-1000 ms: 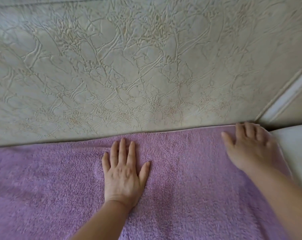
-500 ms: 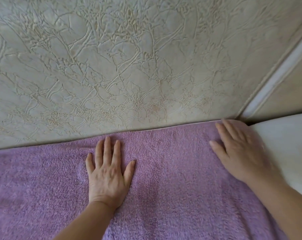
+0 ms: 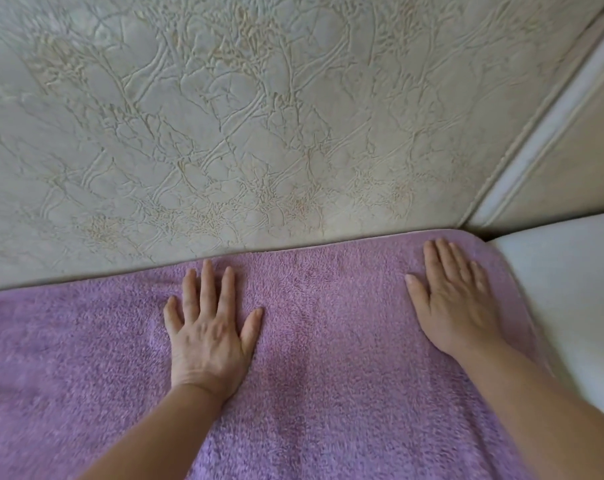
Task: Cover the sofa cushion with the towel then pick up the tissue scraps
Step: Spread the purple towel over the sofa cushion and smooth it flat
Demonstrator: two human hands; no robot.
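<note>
A purple terry towel (image 3: 328,358) lies spread flat over the sofa seat cushion, its far edge running along the foot of the backrest. My left hand (image 3: 207,330) rests palm down on the towel near its far edge, fingers spread. My right hand (image 3: 456,303) lies flat on the towel's far right corner, fingers straight and apart. Neither hand holds anything. The cushion under the towel is hidden. No tissue scraps are in view.
The cream, cracked leather backrest (image 3: 259,126) fills the upper half of the view. A white seat cushion (image 3: 570,299) adjoins the towel on the right. A second backrest panel with a pale seam (image 3: 553,133) rises at the upper right.
My right hand has flattened out and slid a little back from the towel's corner. My left hand stays pressed on the towel, and the view has shifted slightly.
</note>
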